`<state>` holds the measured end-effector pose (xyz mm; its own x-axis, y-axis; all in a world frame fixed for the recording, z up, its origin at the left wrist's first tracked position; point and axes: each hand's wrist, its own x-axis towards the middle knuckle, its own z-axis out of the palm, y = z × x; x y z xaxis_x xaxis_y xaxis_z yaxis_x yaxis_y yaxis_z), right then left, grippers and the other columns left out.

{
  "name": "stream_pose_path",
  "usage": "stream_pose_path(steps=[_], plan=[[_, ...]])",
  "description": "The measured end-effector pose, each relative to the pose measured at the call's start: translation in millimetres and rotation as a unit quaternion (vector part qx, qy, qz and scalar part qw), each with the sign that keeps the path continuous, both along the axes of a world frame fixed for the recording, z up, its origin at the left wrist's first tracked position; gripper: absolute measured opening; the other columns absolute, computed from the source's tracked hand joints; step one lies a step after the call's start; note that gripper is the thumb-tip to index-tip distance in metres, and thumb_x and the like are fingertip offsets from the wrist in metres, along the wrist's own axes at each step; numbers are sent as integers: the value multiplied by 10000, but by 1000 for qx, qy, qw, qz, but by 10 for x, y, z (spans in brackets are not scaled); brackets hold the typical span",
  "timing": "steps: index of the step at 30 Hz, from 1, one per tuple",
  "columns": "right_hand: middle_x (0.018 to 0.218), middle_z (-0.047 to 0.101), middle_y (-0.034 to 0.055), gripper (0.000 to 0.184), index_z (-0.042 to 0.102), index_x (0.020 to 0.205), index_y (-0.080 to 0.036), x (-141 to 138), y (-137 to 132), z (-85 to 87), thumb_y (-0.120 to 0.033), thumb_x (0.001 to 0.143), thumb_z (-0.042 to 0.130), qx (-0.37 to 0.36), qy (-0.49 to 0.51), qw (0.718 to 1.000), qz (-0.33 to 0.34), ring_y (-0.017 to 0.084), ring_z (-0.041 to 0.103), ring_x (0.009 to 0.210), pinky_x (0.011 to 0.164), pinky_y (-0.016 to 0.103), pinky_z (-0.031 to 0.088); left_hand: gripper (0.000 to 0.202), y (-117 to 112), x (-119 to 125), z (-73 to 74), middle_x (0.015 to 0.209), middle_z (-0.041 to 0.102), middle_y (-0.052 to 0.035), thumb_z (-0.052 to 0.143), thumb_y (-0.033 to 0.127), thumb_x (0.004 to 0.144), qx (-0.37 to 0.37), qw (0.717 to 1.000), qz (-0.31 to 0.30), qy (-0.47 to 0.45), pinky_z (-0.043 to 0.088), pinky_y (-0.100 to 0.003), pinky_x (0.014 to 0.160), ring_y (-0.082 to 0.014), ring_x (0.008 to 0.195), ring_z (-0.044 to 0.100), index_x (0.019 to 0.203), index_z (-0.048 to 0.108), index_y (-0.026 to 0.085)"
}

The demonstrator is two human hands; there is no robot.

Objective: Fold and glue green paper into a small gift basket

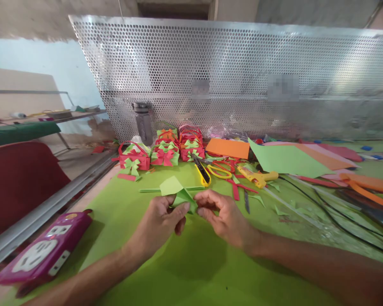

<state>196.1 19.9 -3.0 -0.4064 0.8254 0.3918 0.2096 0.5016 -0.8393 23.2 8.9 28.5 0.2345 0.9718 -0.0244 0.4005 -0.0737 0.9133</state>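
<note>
A folded piece of light green paper (172, 186) is held up between both hands over the green table top. My left hand (166, 214) pinches its lower left part between thumb and fingers. The fingertips of my right hand (220, 212) grip its right edge, fingers closed. One flap of the paper stands up above the left fingers; the part inside the grip is hidden. Just behind lies a thin green paper strip (148, 190). Farther back rest a yellow and black box cutter (201, 171) and yellow-handled scissors (219, 171).
Small red and green paper baskets with bows (134, 160) stand at the back, beside a grey bottle (143, 123). A yellow glue gun (258, 176) with a black cord lies right, near coloured sheets (287, 158). A purple case (44, 248) sits at the left edge. A perforated metal panel (236, 63) rises behind.
</note>
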Motion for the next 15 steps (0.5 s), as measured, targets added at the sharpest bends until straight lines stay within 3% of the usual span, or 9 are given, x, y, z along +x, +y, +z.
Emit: stream_pose_path(steps=[11, 15], plan=[[859, 639, 34, 161, 540, 983, -173, -19, 2, 7, -128, 844, 474, 8, 11, 1000, 8, 131, 613, 798, 733, 281, 501, 362, 3, 4, -29, 459, 532, 5, 454, 416, 818, 18, 1000, -23, 3, 334, -228, 454, -99, 423, 442, 574, 532, 160], [855, 637, 32, 175, 539, 989, -174, -12, -3, 0, -114, 842, 464, 14, 5, 1000, 2, 130, 610, 802, 731, 273, 498, 366, 4, 13, -15, 417, 440, 41, 505, 416, 777, 4, 1000, -17, -6, 264, -222, 423, -74, 397, 350, 508, 460, 172]])
